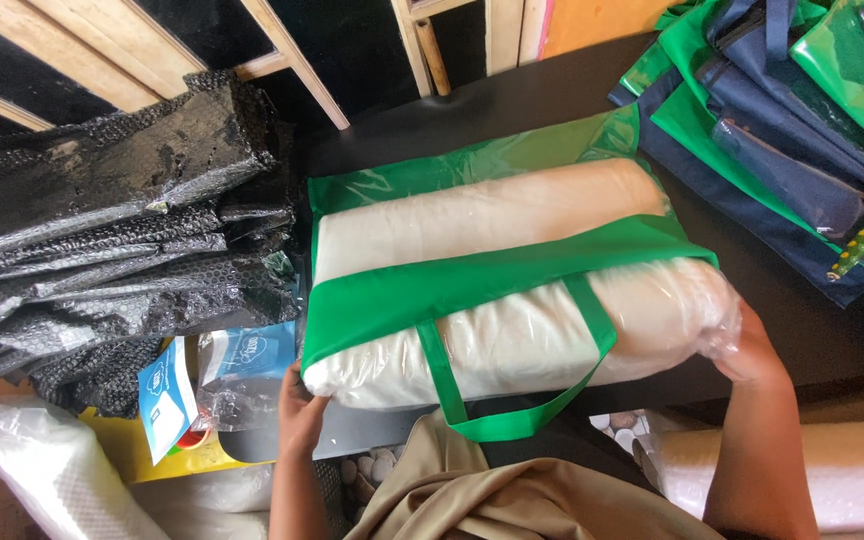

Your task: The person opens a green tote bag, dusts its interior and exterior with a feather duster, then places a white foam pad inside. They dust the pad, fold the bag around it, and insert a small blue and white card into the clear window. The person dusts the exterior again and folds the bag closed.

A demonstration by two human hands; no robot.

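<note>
A green and clear plastic carry bag [492, 280] holding a rolled cream-white bedding item lies on the black table [812, 330]. Its green strap handle [512, 415] loops toward me. My left hand [299, 405] presses against the bag's near left corner. My right hand [747, 350] cups the bag's right end through the clear plastic. Both hands grip the bag from opposite ends.
Black bubble wrap [112, 230] is piled at the left. A stack of green and navy bags [782, 110] lies at the far right. Blue-and-white packets [167, 395] sit near my left hand. White bubble wrap rolls [852, 470] lie bottom right and bottom left.
</note>
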